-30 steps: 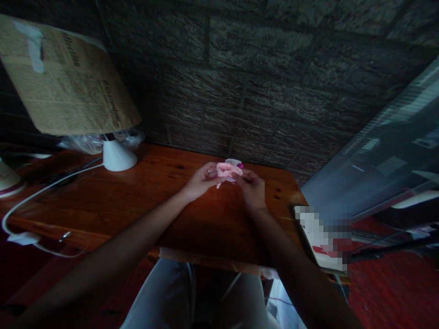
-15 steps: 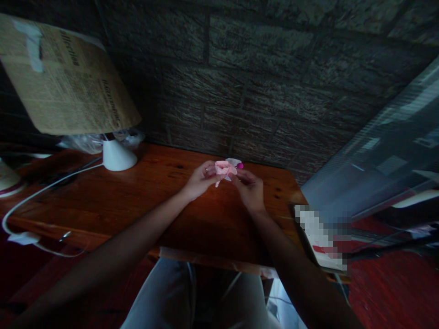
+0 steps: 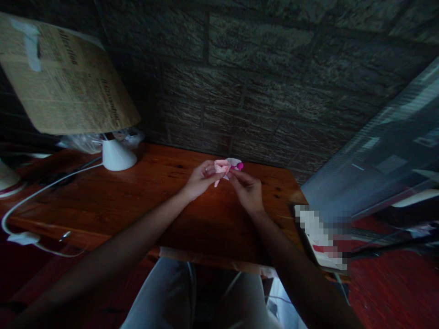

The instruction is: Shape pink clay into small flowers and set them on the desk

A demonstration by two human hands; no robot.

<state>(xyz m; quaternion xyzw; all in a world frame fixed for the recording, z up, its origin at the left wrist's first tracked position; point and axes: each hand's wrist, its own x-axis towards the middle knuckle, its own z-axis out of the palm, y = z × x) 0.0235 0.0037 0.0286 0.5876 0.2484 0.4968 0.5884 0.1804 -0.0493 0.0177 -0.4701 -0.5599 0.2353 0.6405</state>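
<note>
Both my hands meet over the middle of the wooden desk, around a small pale-pink, cloth-like piece (image 3: pixel 222 165) with a narrow strip hanging below it. My left hand (image 3: pixel 201 179) has its fingers closed on the piece's left side, and a ring shows on one finger. At the right edge of the pink piece, my right hand (image 3: pixel 247 187) pinches with thumb and forefinger; the exact bit between the tips is too small to make out. Just behind lie a whitish scrap (image 3: pixel 233 161) and a small magenta thing (image 3: pixel 240 166), partly hidden by my fingers.
A lamp with a newsprint shade (image 3: pixel 72 77) and white base (image 3: pixel 118 155) stands left on the desk (image 3: pixel 144 183). Its white cable (image 3: pixel 44 185) runs over the front edge. A dark brick wall (image 3: pixel 240 82) rises behind. A partly blurred-out flat object (image 3: pixel 318 242) lies at the right corner.
My right thumb and fingers have drawn slightly left and down along the pink piece, whose right side now looks narrower. More of the magenta thing shows. My left hand has barely shifted.
</note>
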